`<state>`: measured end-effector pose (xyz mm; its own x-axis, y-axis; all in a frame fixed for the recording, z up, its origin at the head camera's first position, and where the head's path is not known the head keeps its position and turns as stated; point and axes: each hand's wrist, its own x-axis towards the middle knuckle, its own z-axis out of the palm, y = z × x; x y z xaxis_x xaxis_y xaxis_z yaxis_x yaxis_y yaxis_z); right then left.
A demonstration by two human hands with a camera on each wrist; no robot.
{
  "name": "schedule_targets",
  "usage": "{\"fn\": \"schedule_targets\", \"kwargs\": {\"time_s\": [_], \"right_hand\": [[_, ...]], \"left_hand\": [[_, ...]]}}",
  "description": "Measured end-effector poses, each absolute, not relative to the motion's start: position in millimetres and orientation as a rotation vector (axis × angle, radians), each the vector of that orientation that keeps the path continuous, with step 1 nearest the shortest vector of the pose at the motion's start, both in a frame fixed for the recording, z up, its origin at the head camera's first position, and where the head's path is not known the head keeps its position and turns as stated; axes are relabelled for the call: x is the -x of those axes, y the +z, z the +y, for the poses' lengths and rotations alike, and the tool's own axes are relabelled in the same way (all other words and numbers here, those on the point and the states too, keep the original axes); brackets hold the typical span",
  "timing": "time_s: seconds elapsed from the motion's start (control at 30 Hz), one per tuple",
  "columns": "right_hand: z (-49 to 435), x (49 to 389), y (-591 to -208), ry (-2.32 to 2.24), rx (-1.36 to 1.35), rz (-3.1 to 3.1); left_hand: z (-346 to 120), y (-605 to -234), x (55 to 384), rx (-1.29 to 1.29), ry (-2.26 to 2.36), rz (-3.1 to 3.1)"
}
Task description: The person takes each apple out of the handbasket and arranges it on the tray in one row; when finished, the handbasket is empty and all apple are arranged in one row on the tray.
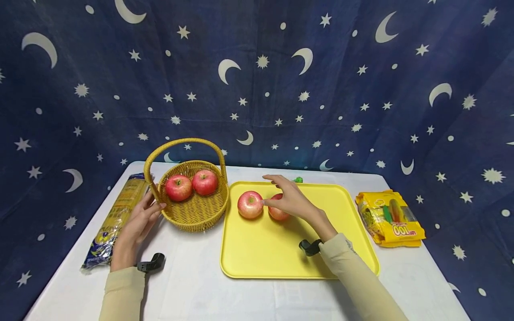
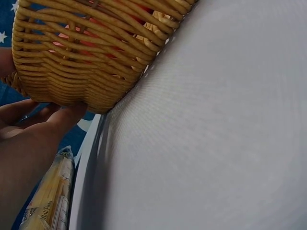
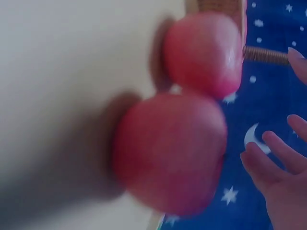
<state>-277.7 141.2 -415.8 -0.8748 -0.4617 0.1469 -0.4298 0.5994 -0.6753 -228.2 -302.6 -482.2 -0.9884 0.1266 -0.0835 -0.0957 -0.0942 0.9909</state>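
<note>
At the left of the table, a wicker basket (image 1: 192, 220) with an arched handle holds two red apples (image 1: 178, 187). My left hand (image 1: 138, 223) grips the basket's left side, its thumb at the rim and its fingers against the outside of the weave (image 2: 79, 76). Two more apples lie side by side on a yellow tray (image 1: 261, 249): a left one (image 1: 250, 205) and a right one (image 1: 278, 214) partly covered by my right hand (image 1: 291, 198). That hand hovers over them with fingers spread and nothing held; in the right wrist view its fingers are apart from both apples (image 3: 170, 153).
A long packet of pasta (image 1: 116, 218) lies left of the basket, beside my left forearm. To the tray's right is a yellow plastic package (image 1: 391, 218). A small green thing (image 1: 298, 179) shows at the tray's far edge. A dark blue star-patterned cloth (image 1: 257, 111) hangs behind the table.
</note>
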Motion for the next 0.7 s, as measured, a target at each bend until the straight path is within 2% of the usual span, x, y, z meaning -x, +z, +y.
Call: {"fn": "schedule_targets", "kwargs": {"time_s": [0.53, 0.7], "right_hand": [[49.4, 287.7, -415.2, -1.255, 0.964, 2.576], [19.0, 289.4, -420.9, -1.154, 1.086, 2.576]], "left_hand": [[-302.9, -485.9, 230.2, -0.054, 2.23, 2.021], [-303.6, -486.8, 229.1, -0.05, 2.235, 2.021]]}}
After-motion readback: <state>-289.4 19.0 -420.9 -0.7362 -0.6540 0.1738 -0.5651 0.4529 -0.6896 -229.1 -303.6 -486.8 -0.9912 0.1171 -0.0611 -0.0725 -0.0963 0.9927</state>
